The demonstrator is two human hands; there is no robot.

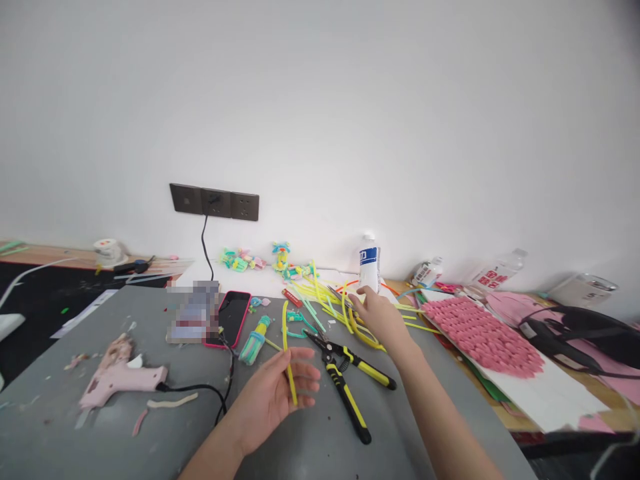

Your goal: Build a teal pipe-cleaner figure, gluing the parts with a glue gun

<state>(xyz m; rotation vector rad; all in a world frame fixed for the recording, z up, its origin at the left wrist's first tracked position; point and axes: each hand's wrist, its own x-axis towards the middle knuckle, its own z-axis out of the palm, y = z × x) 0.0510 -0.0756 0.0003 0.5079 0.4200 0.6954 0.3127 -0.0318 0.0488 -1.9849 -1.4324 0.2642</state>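
Observation:
My left hand [280, 393] is low in the middle, palm up, thumb and fingers pinched on a yellow pipe cleaner [287, 347] that stands nearly upright. Farther back, my right hand [379, 315] reaches into a loose pile of yellow and green pipe cleaners [325, 297], its fingers curled on a bent yellow one [357, 328]. Between the hands lie black-and-yellow pliers [345, 380], handles toward me.
A pink glue gun [120, 377] with a black cord lies at left on the grey table [65, 427]. A phone in a pink case [233, 318], a white bottle [369, 267], a pink textured piece on white board [480, 337] and small craft figures [260, 261] surround the hands.

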